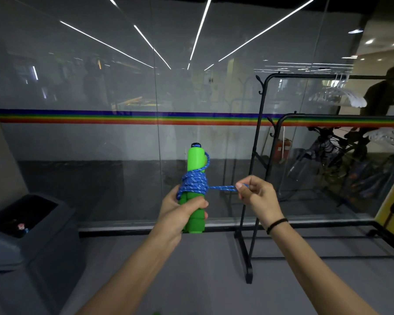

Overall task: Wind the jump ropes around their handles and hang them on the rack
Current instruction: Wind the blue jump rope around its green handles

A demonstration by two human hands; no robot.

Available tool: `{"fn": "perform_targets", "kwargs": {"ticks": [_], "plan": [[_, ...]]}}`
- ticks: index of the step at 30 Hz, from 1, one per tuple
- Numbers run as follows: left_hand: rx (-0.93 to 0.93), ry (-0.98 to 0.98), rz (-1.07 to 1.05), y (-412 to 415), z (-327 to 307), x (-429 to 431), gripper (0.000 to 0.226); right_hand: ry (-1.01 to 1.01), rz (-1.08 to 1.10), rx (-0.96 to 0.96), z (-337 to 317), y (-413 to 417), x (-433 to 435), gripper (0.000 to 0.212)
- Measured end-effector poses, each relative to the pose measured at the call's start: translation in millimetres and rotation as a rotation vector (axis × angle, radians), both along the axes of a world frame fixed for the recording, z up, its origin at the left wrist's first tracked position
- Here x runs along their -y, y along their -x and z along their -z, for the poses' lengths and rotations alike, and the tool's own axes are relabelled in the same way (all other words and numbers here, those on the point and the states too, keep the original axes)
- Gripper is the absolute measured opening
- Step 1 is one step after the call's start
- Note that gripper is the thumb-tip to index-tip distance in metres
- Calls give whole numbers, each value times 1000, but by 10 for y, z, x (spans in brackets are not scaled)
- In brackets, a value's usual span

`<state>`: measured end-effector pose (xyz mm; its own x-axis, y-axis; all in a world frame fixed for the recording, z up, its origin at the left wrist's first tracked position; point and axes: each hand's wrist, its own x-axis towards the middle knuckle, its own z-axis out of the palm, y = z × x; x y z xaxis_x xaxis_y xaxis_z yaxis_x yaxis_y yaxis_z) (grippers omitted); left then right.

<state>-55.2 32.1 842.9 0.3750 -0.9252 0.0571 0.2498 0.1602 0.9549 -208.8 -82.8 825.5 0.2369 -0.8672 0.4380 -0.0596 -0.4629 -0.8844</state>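
My left hand (180, 210) grips two green jump-rope handles (195, 162) held together and upright at the centre of the view. A blue patterned rope (193, 184) is wound in several turns around the handles' middle, just above my fingers. A short doubled loop of that rope runs level to the right, where my right hand (257, 196) pinches its end between thumb and fingers. The black clothes rack (259, 133) stands to the right, its near post just behind my right hand.
A glass wall with a rainbow stripe (123, 117) runs straight ahead. A dark grey bin (27, 228) sits low at the left. White hangers (341, 96) hang on the rack's upper bar. A second lower rack (328, 115), a bicycle and a person stand beyond at the right.
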Motion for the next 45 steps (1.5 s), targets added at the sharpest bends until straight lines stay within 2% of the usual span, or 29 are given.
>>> {"fn": "perform_targets", "kwargs": {"ticks": [3, 6, 8, 10, 13, 17, 23, 30, 32, 36, 45], "plan": [[100, 44, -70, -3, -33, 10, 41, 159, 37, -21, -171, -14, -191, 13], [359, 98, -158, -15, -55, 73, 60, 452, 101, -113, -433, -53, -466, 7], [511, 93, -196, 11, -109, 80, 61, 621, 118, -140, -577, -113, -616, 4], [546, 113, -220, 54, -172, 75, 59, 686, 143, -134, -643, -165, -681, 4], [584, 144, -223, 112, -265, 37, 62, 673, 126, -103, -637, -181, -676, 6], [576, 143, -227, 89, -288, 9, 62, 590, -38, -102, -569, -140, -654, 19], [559, 35, -160, 109, -147, 7, 66, 604, -65, -80, -542, -107, -604, 8], [482, -5, -64, 102, -47, -17, 70, 675, -102, -170, -474, -48, -582, 13], [421, 5, -43, 90, -33, -44, 63, 679, -117, -223, -459, -36, -585, 13], [300, 38, 28, 68, -47, -126, 28, 634, -136, -299, -444, 2, -613, 11], [302, -34, -20, 85, 41, -132, 28, 558, -134, -318, -406, -42, -663, 7]]}}
